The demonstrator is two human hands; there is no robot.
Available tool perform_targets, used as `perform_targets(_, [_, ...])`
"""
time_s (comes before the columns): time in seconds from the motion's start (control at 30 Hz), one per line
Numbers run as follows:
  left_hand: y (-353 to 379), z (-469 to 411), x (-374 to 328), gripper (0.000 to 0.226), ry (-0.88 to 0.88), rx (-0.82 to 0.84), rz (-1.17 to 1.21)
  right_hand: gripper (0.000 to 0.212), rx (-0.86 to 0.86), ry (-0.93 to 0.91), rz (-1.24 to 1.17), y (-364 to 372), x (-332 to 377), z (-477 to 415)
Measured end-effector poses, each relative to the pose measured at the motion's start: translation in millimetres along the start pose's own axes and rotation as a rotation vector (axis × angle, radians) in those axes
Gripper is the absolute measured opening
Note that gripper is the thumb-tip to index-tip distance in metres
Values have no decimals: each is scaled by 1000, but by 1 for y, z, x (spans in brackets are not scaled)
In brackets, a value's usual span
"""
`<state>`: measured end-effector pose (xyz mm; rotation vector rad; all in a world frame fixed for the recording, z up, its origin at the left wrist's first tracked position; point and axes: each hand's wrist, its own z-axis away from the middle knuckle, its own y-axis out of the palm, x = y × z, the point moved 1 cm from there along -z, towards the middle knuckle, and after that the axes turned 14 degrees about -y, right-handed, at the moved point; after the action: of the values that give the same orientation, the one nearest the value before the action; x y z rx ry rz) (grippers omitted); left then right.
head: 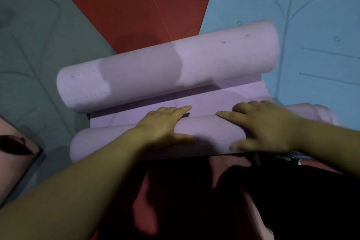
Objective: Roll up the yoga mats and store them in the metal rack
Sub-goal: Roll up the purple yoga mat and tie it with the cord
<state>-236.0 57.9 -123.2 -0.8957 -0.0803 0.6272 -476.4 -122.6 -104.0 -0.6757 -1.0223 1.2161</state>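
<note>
Hands flat atop near roll of purple mat

Lilac yoga mat – rolled at both ends, flat between

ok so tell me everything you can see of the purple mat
The purple mat looks like soft matte foam, pale lilac with faint dotted marks. It shows as two rolls lying crosswise with a short flat strip between them: a thicker far roll and a thinner near one. Whether both belong to one mat is unclear. The left hand and right hand press on top of the near roll. It lies over the red mat, its ends reaching the green mat and blue mat.
</note>
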Motion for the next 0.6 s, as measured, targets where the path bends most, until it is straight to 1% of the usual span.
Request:
perform_targets(0.07, [1,-2,1,109,-6,47,6,105,-72,21,82,11,13,4])
perform_targets(0.13, [1,-2,1,108,-15,36,3,103,-79,41,79,12,14,4])
perform_targets(0.2, [0,1,0,107,-29,-49,-19,104,-26,52,34,3,7,1])
perform_targets(0.3, [9,14,0,105,-89,-273,-92,105,40,59,-73,-10,-6,-8])
perform_targets(0.33, [16,19,0,106,-88,-320,-129,104,64,62,-115,-14,-10,-11])
perform_targets(0.4, [32,26,0,109,-56,-375,-172,104,106,57,-149,-18,-12,-14])
perform_targets(0.47, [35,23,1,108,-51,-422,-167,105,93,59,-101,-18,-9,-12])
perform_targets(0.53, [28,18,0,109,-75,-404,-167,104,31,66,-4,-13,-4,-10])
perform_targets(0.6, [19,12,-1,109,-91,-344,-179,106,-48,70,105,-2,1,-7])
